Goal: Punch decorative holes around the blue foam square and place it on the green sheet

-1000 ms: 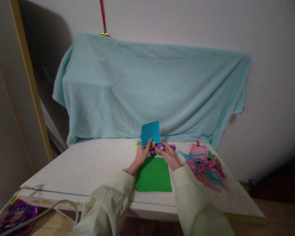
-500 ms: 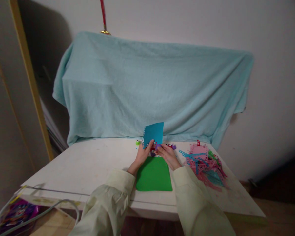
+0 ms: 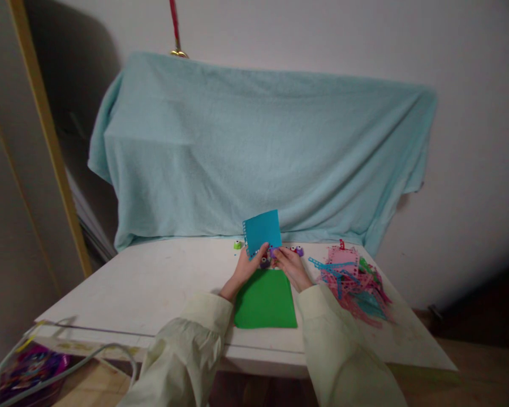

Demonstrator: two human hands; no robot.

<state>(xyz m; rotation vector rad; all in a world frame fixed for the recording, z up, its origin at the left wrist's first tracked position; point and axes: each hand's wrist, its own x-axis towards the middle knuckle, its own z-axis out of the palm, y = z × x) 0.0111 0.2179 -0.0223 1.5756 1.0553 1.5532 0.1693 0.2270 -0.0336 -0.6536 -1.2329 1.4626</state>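
My left hand (image 3: pixel 249 265) grips a blue sheet of paper (image 3: pixel 263 230) by its lower part, thumb on the front. A row of small holes runs along the sheet's left edge. At the lower right corner of the sheet, my right hand (image 3: pixel 292 265) pinches a small purple craft punch (image 3: pixel 274 252). The punch meets the paper's edge, though whether paper is inside it I cannot tell. Beneath both hands a green sheet (image 3: pixel 266 302) lies flat on the white table (image 3: pixel 173 277). A dark punch with eyes (image 3: pixel 264 262) stands between the hands.
A green punch (image 3: pixel 237 245) stands left of the blue sheet, and a purple punch (image 3: pixel 300 251) right of it. Punched paper strips and scraps (image 3: pixel 356 285) are heaped on the table's right. Behind hangs a light blue blanket (image 3: pixel 263 147). A pale cable (image 3: pixel 89 356) loops at lower left.
The blue sheet has shifted slightly left and turned a little, so its punched left edge shows more openly. Both hands keep their hold.
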